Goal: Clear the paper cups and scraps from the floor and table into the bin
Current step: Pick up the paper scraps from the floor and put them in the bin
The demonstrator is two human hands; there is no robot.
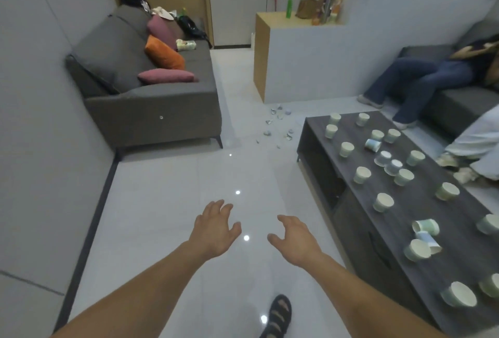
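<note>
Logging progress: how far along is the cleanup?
Done: nothing evident; no bin in view. In hand: nothing; left hand and right hand hang open above the floor. Left: paper cups, upright and tipped, dot the table; scraps lie on the floor past its far end.

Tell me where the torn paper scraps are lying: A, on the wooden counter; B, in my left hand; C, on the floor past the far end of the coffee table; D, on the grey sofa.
C: the scraps are scattered on the white floor just beyond the far end of the coffee table, while the left hand and right hand hold nothing.
</note>
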